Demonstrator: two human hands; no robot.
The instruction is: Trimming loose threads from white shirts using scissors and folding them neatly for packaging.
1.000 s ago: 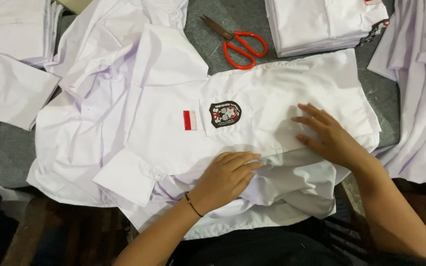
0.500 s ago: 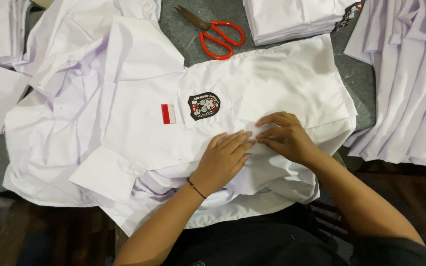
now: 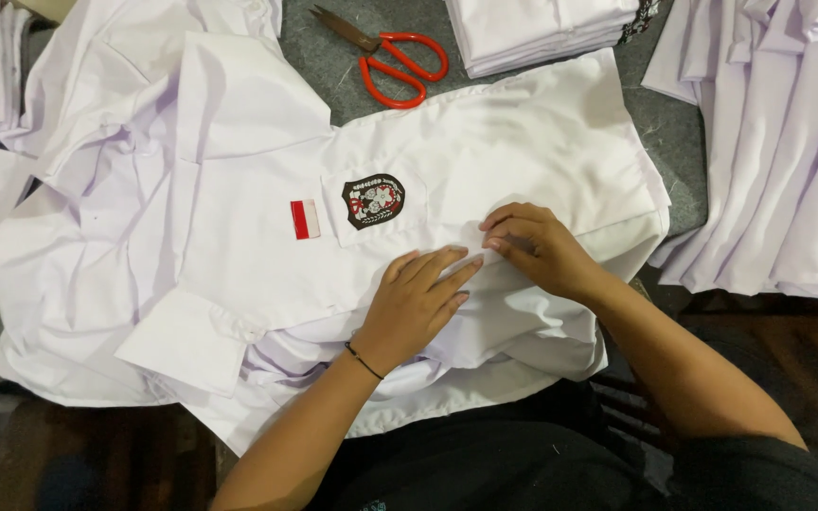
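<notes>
My left hand lay flat, fingers spread and pointing toward 2 o'clock, pressed on the front of the white shirt. My right hand sat just at its 2 o'clock, fingers curled and pinching a small fold of the same cloth; the fingertips of both hands nearly met.

The shirt lay at the centre of the view on top of a loose pile of white shirts, long axis running from 9 to 3 o'clock, collar end toward 9, hem toward 3. A dark shield badge and a small red-and-white flag patch sat on the chest at 10 o'clock of my left hand. A folded sleeve cuff hung at 8 o'clock.

The hem edge ended at 3 o'clock, beside a strip of bare grey table; past it lay a spread stack of white garments. At 12 o'clock lay red-handled scissors, well apart from both hands, beside a folded stack. The near table edge ran at 6 o'clock against my dark clothing.

Compared with half a second before, my right hand had uncovered more of the fold and my left fingers were spread wider; the shirt had not shifted.
</notes>
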